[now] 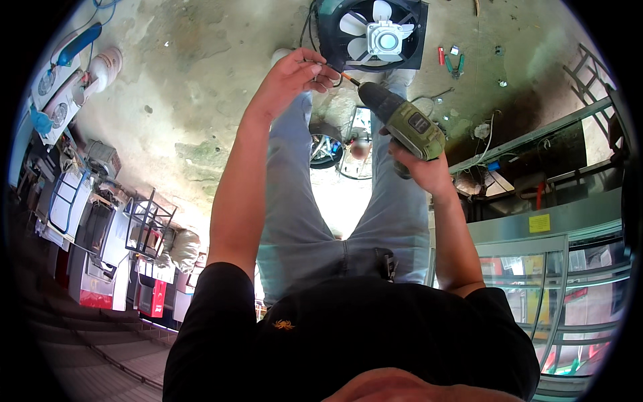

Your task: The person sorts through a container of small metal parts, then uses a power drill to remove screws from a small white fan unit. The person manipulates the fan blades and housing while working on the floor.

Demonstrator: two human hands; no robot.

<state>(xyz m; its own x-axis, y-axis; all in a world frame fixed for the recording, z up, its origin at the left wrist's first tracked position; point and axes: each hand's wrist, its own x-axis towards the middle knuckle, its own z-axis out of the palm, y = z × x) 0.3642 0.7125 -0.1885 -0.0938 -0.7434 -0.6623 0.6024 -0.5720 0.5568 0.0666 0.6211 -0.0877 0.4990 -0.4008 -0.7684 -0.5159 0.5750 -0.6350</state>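
My right hand [420, 164] grips an olive-green cordless drill [405, 124] by its handle, its long bit [349, 78] aimed up and to the left. At the tip of that bit, my left hand [298, 75] has its fingers pinched together; what they hold is too small to make out. Just beyond both hands, an axial fan [355, 48] with white blades and a square motor lies in a dark frame on the floor. A thin dark cable [310, 23] runs along the fan's left side.
Between my legs stands a black bucket [326, 163] of tools. Green-handled pliers [458, 67] and a red cylinder [441, 55] lie right of the fan. White outdoor units [63, 107] and a black metal stand [151, 224] fill the left; a glass-fronted cabinet [522, 268] is at right.
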